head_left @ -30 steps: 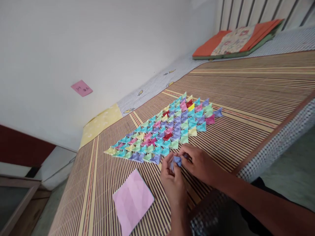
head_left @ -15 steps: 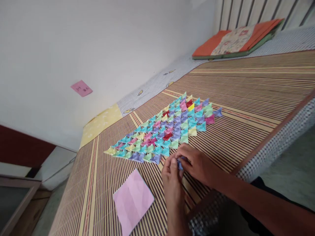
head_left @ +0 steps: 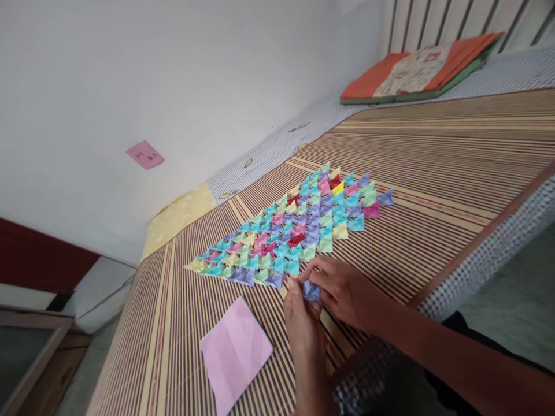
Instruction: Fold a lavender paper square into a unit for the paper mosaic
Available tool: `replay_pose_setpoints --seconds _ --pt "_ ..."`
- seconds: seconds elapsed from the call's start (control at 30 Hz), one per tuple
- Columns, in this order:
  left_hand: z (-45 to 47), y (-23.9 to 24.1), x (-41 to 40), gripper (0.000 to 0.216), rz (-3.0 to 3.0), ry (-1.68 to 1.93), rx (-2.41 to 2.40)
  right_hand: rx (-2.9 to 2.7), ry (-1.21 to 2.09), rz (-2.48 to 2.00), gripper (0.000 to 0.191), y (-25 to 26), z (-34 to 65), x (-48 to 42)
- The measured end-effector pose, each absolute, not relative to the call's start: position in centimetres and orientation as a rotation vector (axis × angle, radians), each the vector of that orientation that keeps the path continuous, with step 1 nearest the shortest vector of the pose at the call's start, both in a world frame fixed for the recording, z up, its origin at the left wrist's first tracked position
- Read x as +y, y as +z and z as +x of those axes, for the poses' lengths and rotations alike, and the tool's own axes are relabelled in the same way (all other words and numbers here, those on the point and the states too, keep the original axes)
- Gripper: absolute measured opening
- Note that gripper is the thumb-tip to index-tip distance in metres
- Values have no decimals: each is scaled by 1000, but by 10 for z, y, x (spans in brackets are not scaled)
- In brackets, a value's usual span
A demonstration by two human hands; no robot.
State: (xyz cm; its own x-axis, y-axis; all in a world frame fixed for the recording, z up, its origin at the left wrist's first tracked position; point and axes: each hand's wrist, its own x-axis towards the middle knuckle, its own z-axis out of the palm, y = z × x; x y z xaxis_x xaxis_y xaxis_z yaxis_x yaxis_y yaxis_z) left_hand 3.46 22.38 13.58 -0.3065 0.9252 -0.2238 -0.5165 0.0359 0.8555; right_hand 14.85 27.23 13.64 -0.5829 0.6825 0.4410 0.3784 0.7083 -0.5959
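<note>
Between my two hands is a small folded piece of purple-blue origami paper [head_left: 311, 290]. My left hand [head_left: 299, 312] grips it from the near left, thumb on top. Fingers of my right hand [head_left: 340, 286] pinch it from the right; their tips are partly hidden. Just beyond my hands, rows of small folded paper pieces [head_left: 299, 222] in turquoise, purple, green, pink, yellow and red lie side by side on the striped mat [head_left: 173, 335]. A creased pink sheet of paper [head_left: 236, 352] lies flat to the left of my left hand.
A folded orange and green quilt [head_left: 420, 69] rests at the far right, by a slatted headboard [head_left: 455, 23]. A pink note [head_left: 145, 155] is stuck to the white wall [head_left: 195, 86]. The bed's edge [head_left: 481, 254] runs along the right, with floor below.
My fingers have shifted on the purple-blue paper, and more of it shows between my hands now. The laid-out pieces and pink sheet have stayed in place.
</note>
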Motion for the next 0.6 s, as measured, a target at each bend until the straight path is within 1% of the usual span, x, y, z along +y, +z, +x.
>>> replay_pose_setpoints --seconds 0.1,0.27,0.47,0.6 --pt "35 138 223 61 599 1567 1256 -2249 524 -844 33 138 146 269" --pt "39 140 219 56 808 1568 1420 -2183 554 -868 21 133 142 269" --pt "39 134 220 54 664 1588 1481 -2122 713 -785 29 137 142 269" --pt "35 131 223 54 469 1669 1265 -2007 824 -661 29 147 148 273"
